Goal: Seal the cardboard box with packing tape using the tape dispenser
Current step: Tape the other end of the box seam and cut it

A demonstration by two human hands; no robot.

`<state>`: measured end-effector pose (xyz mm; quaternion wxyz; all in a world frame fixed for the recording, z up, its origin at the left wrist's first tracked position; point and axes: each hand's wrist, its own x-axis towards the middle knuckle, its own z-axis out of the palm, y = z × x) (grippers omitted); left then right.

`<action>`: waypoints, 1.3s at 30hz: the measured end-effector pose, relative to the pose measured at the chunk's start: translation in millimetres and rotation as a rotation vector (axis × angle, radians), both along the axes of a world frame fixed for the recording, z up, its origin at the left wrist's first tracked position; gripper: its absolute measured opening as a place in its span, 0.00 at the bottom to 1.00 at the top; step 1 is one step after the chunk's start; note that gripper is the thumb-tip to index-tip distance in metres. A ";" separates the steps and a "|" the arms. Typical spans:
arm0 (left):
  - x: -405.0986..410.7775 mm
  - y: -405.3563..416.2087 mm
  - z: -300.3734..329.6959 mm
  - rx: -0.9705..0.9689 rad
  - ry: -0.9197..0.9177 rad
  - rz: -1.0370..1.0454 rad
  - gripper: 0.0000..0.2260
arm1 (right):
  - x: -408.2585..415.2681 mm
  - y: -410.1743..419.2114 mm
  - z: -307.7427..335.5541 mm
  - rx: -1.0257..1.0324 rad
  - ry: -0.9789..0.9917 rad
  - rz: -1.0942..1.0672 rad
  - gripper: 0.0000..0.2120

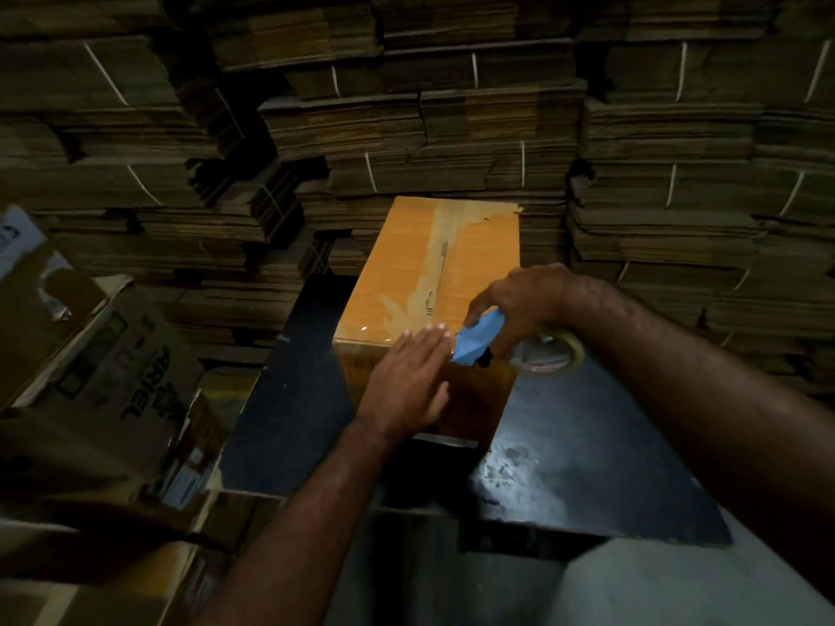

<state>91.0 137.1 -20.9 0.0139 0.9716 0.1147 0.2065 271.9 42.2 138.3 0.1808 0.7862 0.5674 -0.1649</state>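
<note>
Two hands, left hand (409, 377) flat on cardboard box (433, 268) (glossy), right hand (519, 305) gripping blue dispenser (474, 338)

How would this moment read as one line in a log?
phase: taping near edge | right hand: grips tape dispenser | left hand: flat on cardboard box front | tape: runs along top seam

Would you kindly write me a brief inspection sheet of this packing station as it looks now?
Surface: dark table, scuffed.
Job's things: cardboard box on the table, tape along its top seam; blue tape dispenser at its near edge.
Clutter: printed carton beside the table.
Grippers: left hand flat on the box's near face; right hand holds the dispenser.
Cables: nothing seen.
Surroundings: bundled flat cardboard stacks behind.
</note>
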 end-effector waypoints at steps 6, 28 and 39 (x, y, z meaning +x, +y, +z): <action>0.9 0.0 -3.0 -0.028 0.010 -0.007 0.35 | 0.3 -10.2 -2.8 0.070 0.015 0.019 0.31; 28.5 -43.0 -5.5 -0.016 0.046 -0.020 0.39 | 58.5 -101.3 -35.7 0.231 0.063 0.060 0.32; 26.9 -51.6 2.8 -0.092 0.078 0.016 0.37 | 78.0 -147.8 -59.4 0.304 0.131 0.000 0.33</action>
